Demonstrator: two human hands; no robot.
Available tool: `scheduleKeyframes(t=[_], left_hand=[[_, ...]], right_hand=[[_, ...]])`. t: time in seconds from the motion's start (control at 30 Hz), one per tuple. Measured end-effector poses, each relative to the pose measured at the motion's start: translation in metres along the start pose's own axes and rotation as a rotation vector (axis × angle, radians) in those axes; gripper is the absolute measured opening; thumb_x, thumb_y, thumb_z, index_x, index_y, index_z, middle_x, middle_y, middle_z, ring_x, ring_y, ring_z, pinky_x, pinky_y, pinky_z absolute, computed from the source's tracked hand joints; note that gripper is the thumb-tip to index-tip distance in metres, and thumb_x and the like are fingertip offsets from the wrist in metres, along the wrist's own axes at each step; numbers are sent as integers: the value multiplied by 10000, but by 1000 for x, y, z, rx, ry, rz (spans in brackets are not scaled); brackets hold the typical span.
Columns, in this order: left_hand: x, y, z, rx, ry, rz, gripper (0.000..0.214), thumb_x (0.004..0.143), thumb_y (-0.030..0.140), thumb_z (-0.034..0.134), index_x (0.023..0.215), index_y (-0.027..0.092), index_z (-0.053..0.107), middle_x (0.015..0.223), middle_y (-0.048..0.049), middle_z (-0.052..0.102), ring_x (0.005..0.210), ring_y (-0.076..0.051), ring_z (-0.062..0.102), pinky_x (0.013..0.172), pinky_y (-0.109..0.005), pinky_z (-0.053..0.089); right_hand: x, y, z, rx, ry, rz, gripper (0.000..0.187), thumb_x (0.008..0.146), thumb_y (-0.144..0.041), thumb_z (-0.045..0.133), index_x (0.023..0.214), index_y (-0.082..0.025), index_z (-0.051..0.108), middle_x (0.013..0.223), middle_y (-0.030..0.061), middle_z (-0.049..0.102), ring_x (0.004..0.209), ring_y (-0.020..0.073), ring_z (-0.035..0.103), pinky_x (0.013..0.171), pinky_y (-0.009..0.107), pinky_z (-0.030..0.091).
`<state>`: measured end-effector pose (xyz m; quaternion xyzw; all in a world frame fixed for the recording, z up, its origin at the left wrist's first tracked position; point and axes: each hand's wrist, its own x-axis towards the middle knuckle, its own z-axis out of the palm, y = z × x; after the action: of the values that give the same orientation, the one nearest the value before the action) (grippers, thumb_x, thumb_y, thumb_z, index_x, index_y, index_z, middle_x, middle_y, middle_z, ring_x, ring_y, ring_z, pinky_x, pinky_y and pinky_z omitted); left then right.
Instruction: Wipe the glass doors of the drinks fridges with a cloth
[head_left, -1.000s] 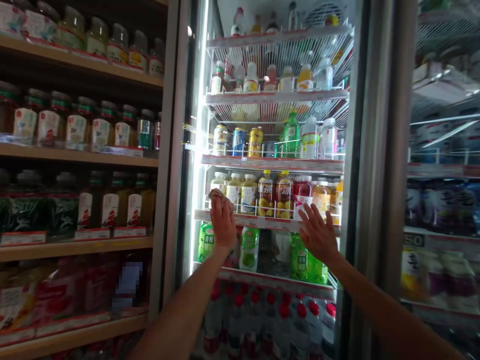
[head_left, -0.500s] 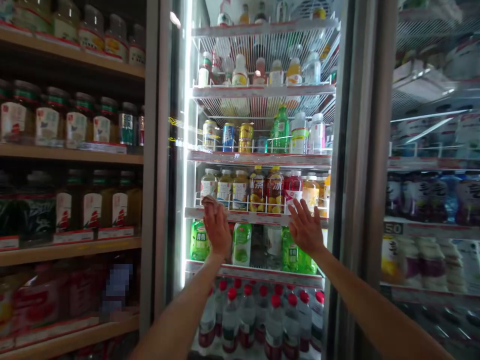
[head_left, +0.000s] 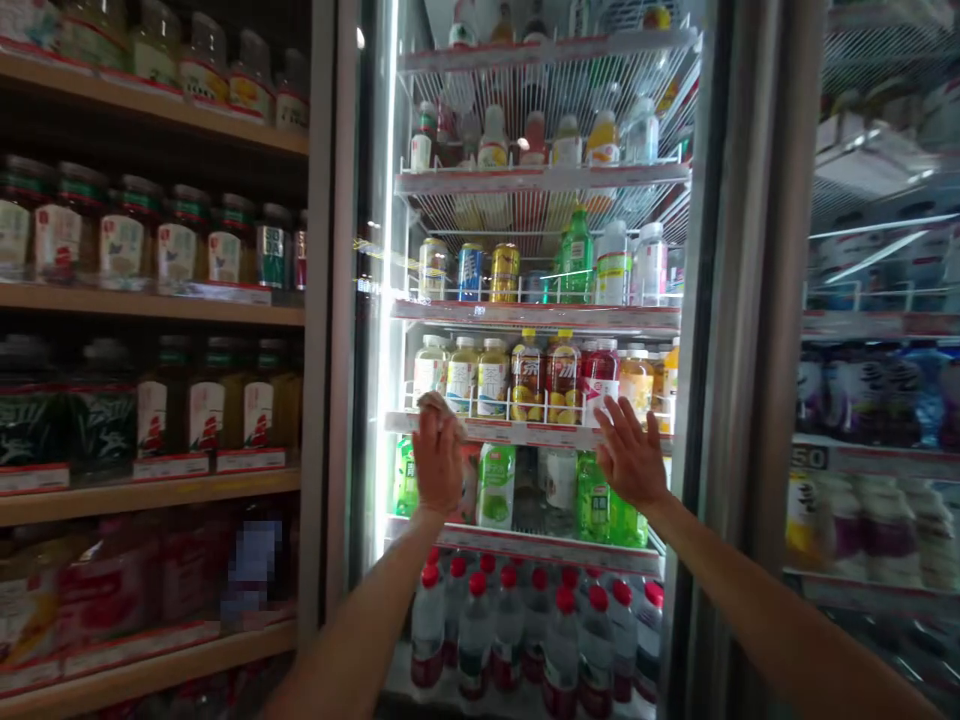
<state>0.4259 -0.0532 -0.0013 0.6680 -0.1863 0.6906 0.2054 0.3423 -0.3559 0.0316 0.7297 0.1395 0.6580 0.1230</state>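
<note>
My left hand [head_left: 439,470] is raised in front of the lit drinks cooler, its fingers closed over a crumpled, pale brownish cloth [head_left: 435,401]. The cloth shows at the fingertips, level with the front edge of a bottle shelf [head_left: 525,431]. Faint reflections show a glass pane [head_left: 375,265] before the drinks; whether the hands press on it I cannot tell for certain. My right hand [head_left: 634,460] is up with fingers spread and nothing in it. It is in front of a red drink bottle [head_left: 600,375] and green bottles [head_left: 600,500].
Wooden shelves [head_left: 150,305] with jars and bottles stand on the left. Metal door frames [head_left: 765,300] edge the cooler, with another drinks cooler [head_left: 885,450] to the right. Red-capped bottles [head_left: 510,620] fill its bottom. A small patch [head_left: 255,560] at lower left is blurred out.
The view has turned slightly left, so the shelves sit further right. My left hand with the cloth has shifted a little left against the bottles. My right hand stays nearly put, fingers spread.
</note>
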Motion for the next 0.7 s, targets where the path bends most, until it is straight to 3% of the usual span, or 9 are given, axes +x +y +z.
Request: scheduleKeyframes(t=[0.07,0.13,0.27,0.33,0.53,0.7], left_hand=[[-1,14,6,-30,-116,103,418,882,188,393,1290,224,478,1440,-108,389,1386,-229,239,1096,-461,261],[2,12,5,-40,-165,103,425,880,179,388,1289,235,484,1441,-97,388,1383,-228,248,1115,-462,219],[15,-21,-7,3,10,-138,451,914,232,316,1353,160,394,1493,-163,260,1394,-277,204,1076,-514,251],[20,-25,-7,-3,63,-189,460,927,268,291,1360,135,373,1497,-187,230,1399,-291,180,1062,-524,266],[36,23,10,-64,0,-43,380,916,326,368,1241,176,496,1383,-139,437,1364,-248,281,1085,-456,270],[57,26,12,-55,20,-24,471,899,321,378,1316,107,432,1293,-177,511,1303,-250,378,1114,-455,201]], right_hand=[[-1,1,0,6,-12,-3,672,878,-242,414,1471,-242,98,1515,56,250,1412,213,163,1140,486,94],[-1,2,0,7,-29,-2,673,879,-248,416,1471,-246,97,1514,56,252,1410,221,174,1138,491,101],[-1,0,-1,5,-16,3,677,877,-238,418,1472,-243,96,1508,60,266,1406,225,187,1136,494,104],[-1,-1,0,11,-2,8,681,874,-236,422,1472,-248,96,1511,56,260,1405,224,193,1138,494,95],[0,0,-1,19,-13,2,687,872,-241,426,1472,-250,91,1516,55,247,1410,219,172,1143,485,89],[1,0,-2,4,-6,-5,672,869,-239,426,1469,-228,124,1507,69,270,1411,221,169,1140,488,97]])
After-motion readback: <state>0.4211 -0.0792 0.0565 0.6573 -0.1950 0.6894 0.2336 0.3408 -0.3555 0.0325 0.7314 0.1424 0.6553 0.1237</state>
